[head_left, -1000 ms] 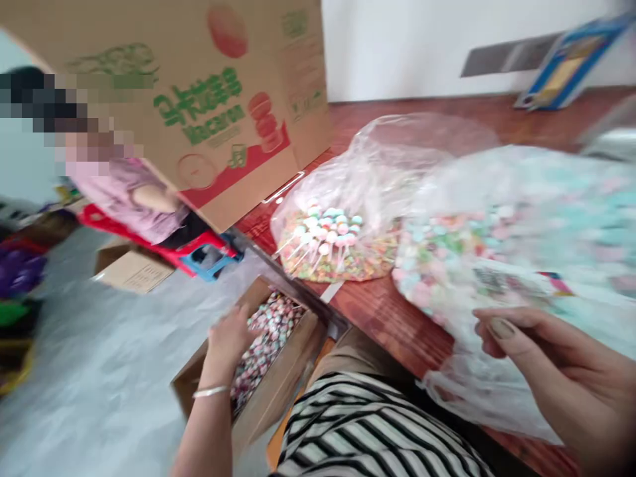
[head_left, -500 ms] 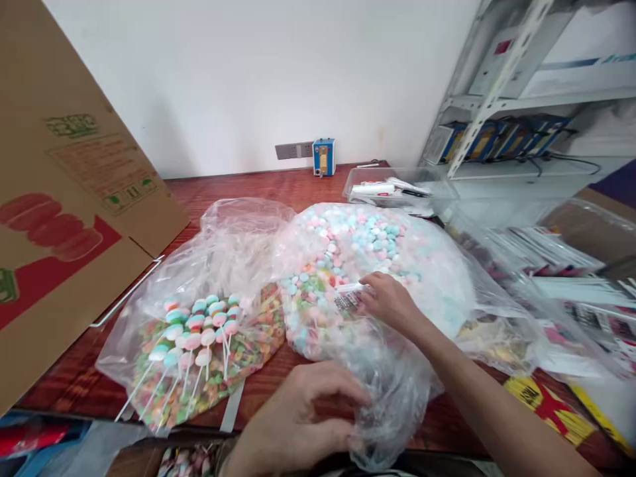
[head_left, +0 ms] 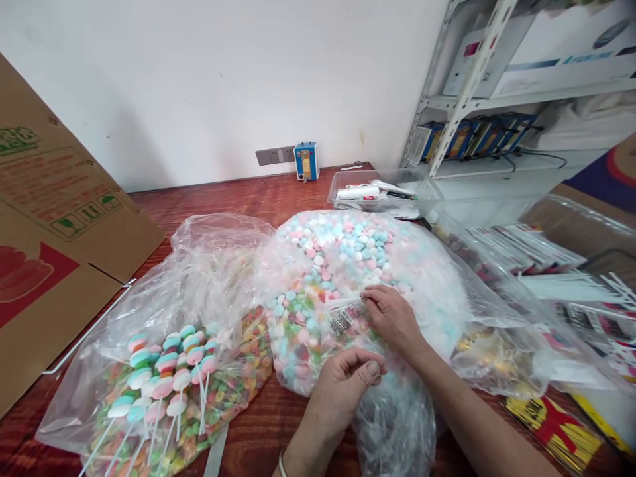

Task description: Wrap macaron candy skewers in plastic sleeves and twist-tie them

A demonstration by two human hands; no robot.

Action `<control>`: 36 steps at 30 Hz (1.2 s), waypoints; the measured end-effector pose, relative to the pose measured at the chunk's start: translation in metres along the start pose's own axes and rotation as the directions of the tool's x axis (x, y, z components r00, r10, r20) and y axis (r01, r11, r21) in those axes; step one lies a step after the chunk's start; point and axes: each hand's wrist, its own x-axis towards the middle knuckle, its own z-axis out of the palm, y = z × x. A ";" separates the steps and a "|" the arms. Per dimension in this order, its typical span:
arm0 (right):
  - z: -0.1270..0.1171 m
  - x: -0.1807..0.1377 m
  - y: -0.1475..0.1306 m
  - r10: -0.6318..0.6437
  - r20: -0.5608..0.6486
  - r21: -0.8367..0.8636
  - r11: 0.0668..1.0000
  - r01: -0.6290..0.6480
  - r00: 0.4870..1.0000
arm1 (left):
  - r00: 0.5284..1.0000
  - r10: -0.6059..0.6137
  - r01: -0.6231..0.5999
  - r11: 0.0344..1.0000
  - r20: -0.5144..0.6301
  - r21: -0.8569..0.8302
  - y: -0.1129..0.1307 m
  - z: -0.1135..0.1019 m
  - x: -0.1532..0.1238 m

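My right hand (head_left: 395, 319) is over the large clear bag of pink, white and blue candies (head_left: 318, 248), its fingers bent together at the end of some thin white sticks (head_left: 342, 303). A small packet with a barcode label (head_left: 344, 320) lies beside those fingertips. Lower down, my left hand (head_left: 345, 391) pinches thumb against forefinger in front of the bag; what is between them, if anything, is too small to name. To the left, candy skewers on white sticks (head_left: 169, 371) rest on a clear bag of colourful gummies (head_left: 248, 358).
A cardboard box (head_left: 64, 225) stands at the left. Behind the candies is a clear plastic tray (head_left: 330, 199) with white items. At the right are a clear bin (head_left: 489, 275) of packets, a bag with gold contents (head_left: 497, 354) and a white shelf (head_left: 457, 112).
My left hand has risen from the loose plastic at the bag's front and closed into a pinch near my right hand. My right hand stays by the sticks. The view has shifted slightly.
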 end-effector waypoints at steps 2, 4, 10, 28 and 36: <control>-0.004 -0.003 -0.002 -0.007 -0.023 0.008 1.000 0.007 1.000 | 0.999 -0.050 0.049 0.995 -0.005 -0.087 -0.001 0.008 0.000; -0.015 -0.009 -0.007 -0.015 -0.062 0.025 1.000 0.017 0.998 | 0.994 -0.105 0.106 0.971 0.016 -0.216 -0.001 0.017 -0.001; -0.072 -0.037 -0.031 0.028 0.086 0.532 0.844 -0.070 0.996 | 0.993 -0.058 0.110 0.778 0.104 -0.619 -0.004 0.041 0.001; -0.076 -0.121 -0.045 0.223 0.162 0.823 0.506 -0.257 0.961 | 0.888 0.034 -0.232 0.894 -0.458 -0.382 0.002 0.062 -0.029; -0.082 -0.129 -0.049 0.140 0.059 0.725 0.675 -0.138 0.988 | 0.929 0.014 -0.186 0.883 -0.371 -0.432 0.003 0.058 -0.039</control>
